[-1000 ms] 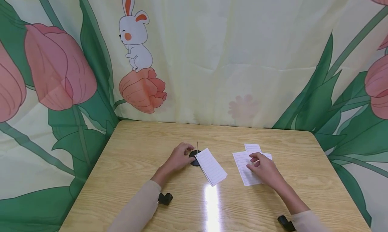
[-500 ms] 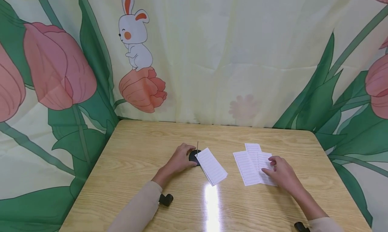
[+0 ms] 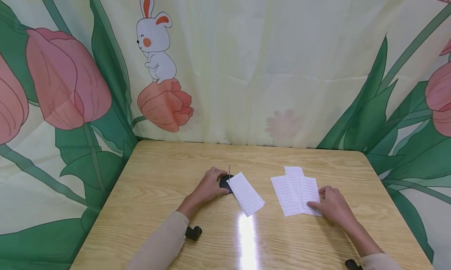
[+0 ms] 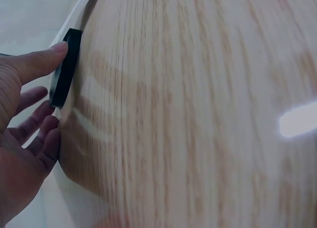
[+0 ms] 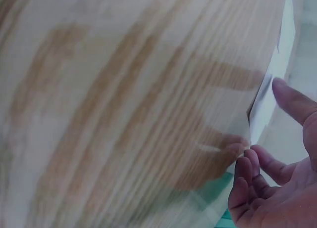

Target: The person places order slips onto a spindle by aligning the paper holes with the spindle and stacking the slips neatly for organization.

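Observation:
A bill spike point(image 3: 225, 182) with a round black base and a thin upright rod stands left of the table's middle. My left hand point(image 3: 210, 185) holds its base, thumb on the near side and index finger on the far side. In the left wrist view the thumb lies against the base's dark edge point(image 4: 67, 69). A stack of lined white slips point(image 3: 246, 195) is on the rod by one corner. Farther right, several loose lined slips point(image 3: 289, 195) overlap. My right hand point(image 3: 334, 205) is at their right edge, its thumb over the rightmost slip point(image 3: 310, 193) and its fingers beside it.
The wooden table point(image 3: 169, 160) bears a bright light reflection point(image 3: 248, 238) near the front. A curtain point(image 3: 225, 66) printed with tulips and a rabbit hangs behind it. Black wrist-camera mounts point(image 3: 193, 233) stick out at both sleeves.
My right hand has moved right from over the loose slips to their right edge, uncovering them, and its thumb has come down to the rightmost slip. The left hand has stayed on the spike's base.

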